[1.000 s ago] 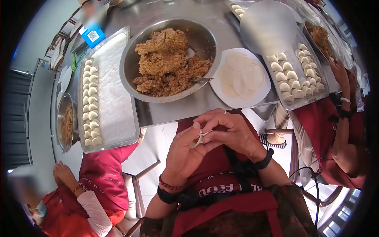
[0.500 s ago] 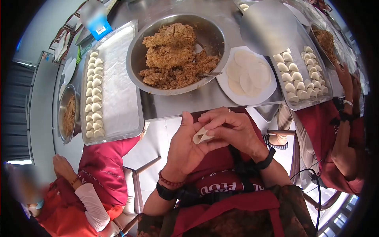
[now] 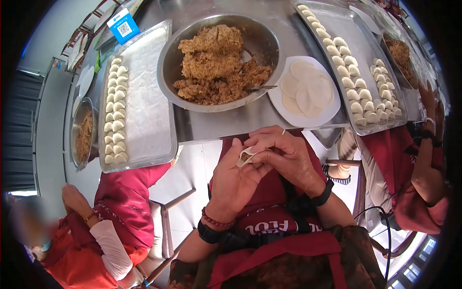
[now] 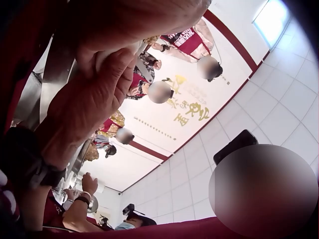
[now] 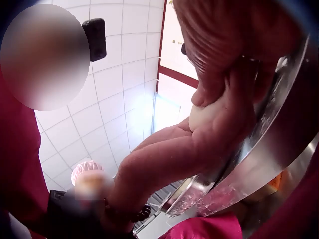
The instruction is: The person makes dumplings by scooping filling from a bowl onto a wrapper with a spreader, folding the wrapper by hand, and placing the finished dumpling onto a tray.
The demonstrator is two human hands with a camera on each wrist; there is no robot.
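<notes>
A half-folded dumpling (image 3: 245, 158) is held between both hands in front of the apron, with brown filling showing at its open left end. My left hand (image 3: 230, 180) cradles it from below, palm up, its thumb beside the open end. Thumb and fingers of my right hand (image 3: 288, 159) pinch the folded edge from the right. In the right wrist view the pale dumpling (image 5: 203, 117) is partly hidden between the hands. A steel bowl (image 3: 266, 50) of brown filling (image 3: 211, 62) and a white plate (image 3: 281, 113) with round wrappers (image 3: 308, 89) stand beyond the hands.
Dumplings (image 3: 115, 115) line the left side of a metal tray (image 3: 149, 86). Another tray (image 3: 363, 48) at right bears more rows. A spoon handle (image 3: 262, 87) rests over the bowl's rim. People sit on both sides; a smaller bowl (image 3: 84, 137) stands far left.
The left thumb first lifts off the dumpling, then comes back beside its open end. The filling inside now shows more clearly. The right hand keeps its pinch. The head view has shifted slightly.
</notes>
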